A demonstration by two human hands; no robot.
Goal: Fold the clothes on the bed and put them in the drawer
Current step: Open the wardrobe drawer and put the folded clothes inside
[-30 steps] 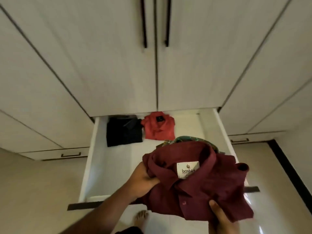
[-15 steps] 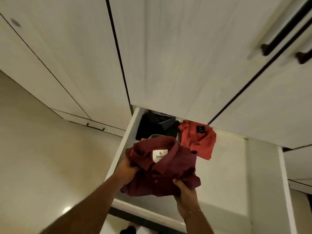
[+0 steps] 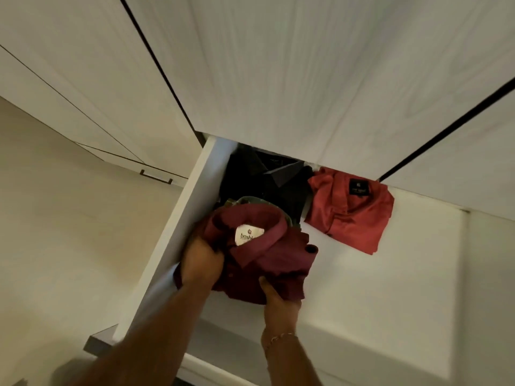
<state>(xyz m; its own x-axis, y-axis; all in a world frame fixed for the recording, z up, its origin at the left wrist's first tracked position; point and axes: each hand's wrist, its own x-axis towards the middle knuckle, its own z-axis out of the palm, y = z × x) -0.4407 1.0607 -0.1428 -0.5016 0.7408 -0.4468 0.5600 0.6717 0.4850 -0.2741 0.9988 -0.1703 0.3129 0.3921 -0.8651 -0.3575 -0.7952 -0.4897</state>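
A folded maroon shirt (image 3: pixel 267 254) with a white collar label sits low in the open white drawer (image 3: pixel 404 274), near its left wall. My left hand (image 3: pixel 202 261) grips the shirt's left side by the collar. My right hand (image 3: pixel 278 299) holds its near edge, thumb on top. A green patterned garment (image 3: pixel 252 201) peeks out from under the maroon collar. A folded black shirt (image 3: pixel 267 185) lies at the drawer's back left and a folded red shirt (image 3: pixel 351 210) lies beside it, to the right.
White wardrobe doors (image 3: pixel 278 79) overhang the back of the drawer. A closed drawer with a dark handle (image 3: pixel 156 176) lies to the left. Beige floor (image 3: pixel 69 232) spreads on the left. The drawer's right half shows bare white bottom.
The maroon shirt has come from above the drawer's front down into its left side, in front of the black shirt. Both hands kept their hold, and the view swung closer.
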